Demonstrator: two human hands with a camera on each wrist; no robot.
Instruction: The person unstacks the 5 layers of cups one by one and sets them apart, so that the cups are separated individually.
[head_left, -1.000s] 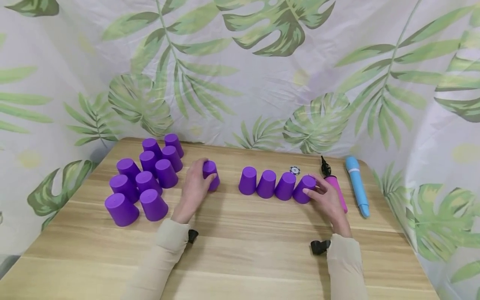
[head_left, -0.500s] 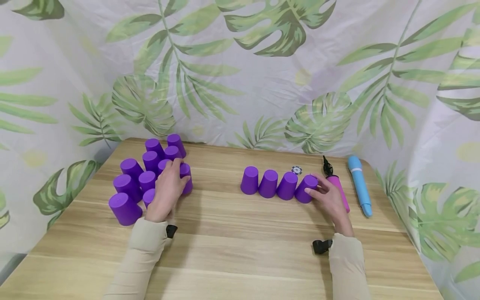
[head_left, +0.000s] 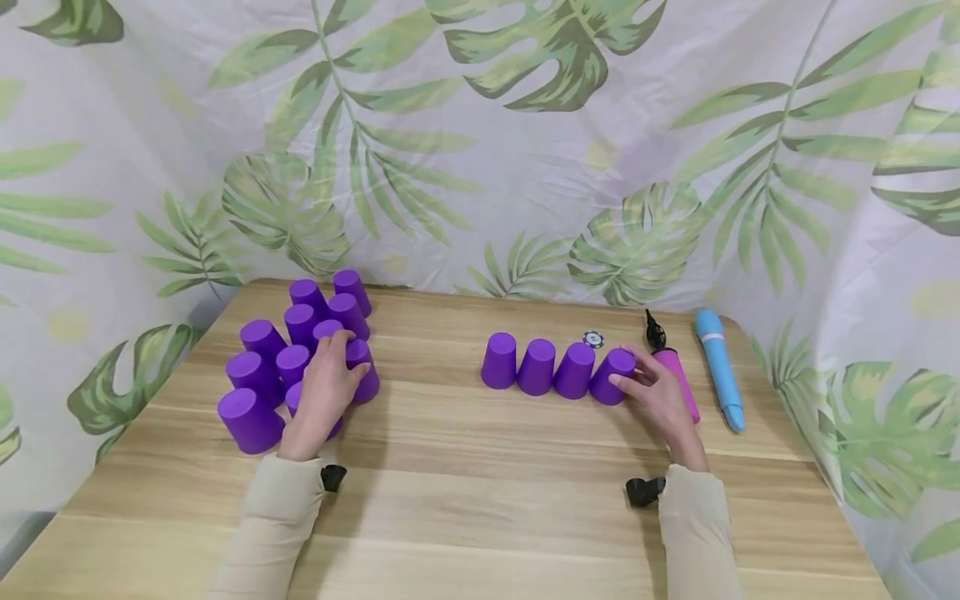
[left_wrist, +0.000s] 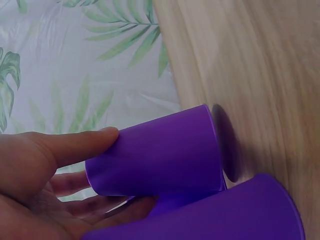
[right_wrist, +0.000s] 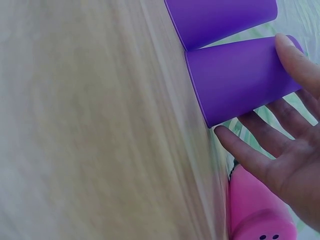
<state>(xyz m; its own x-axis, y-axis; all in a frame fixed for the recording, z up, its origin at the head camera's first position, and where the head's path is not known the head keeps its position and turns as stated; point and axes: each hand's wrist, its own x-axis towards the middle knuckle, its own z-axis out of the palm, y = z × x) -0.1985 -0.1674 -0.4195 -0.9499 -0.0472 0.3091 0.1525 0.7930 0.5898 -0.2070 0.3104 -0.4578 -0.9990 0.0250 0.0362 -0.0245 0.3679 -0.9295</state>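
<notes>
In the head view, my left hand (head_left: 324, 392) holds an upside-down purple cup (head_left: 363, 375) at the right side of a cluster of similar cups. The left wrist view shows its thumb on one side of this cup (left_wrist: 160, 155), fingers behind it, and a thin gap between the rim and the table. A neighbouring cup (left_wrist: 220, 215) is close by. My right hand (head_left: 660, 402) has its thumb and fingers around the rightmost cup (head_left: 611, 379) of a short row, which stands mouth down on the table. Its thumb lies near that cup's base end (right_wrist: 245, 80).
Three more purple cups, one being the nearest neighbour (head_left: 574, 372), complete the row. Several stand in the left cluster, such as the front one (head_left: 249, 422). A poker chip (head_left: 593, 339), a pink pump (head_left: 678, 383) with black nozzle and a blue pen-shaped object (head_left: 720, 371) lie right.
My left hand has carried its cup left from the middle of the table to the cluster, then slightly nearer to me. The right hand has stayed at the end of the row.
</notes>
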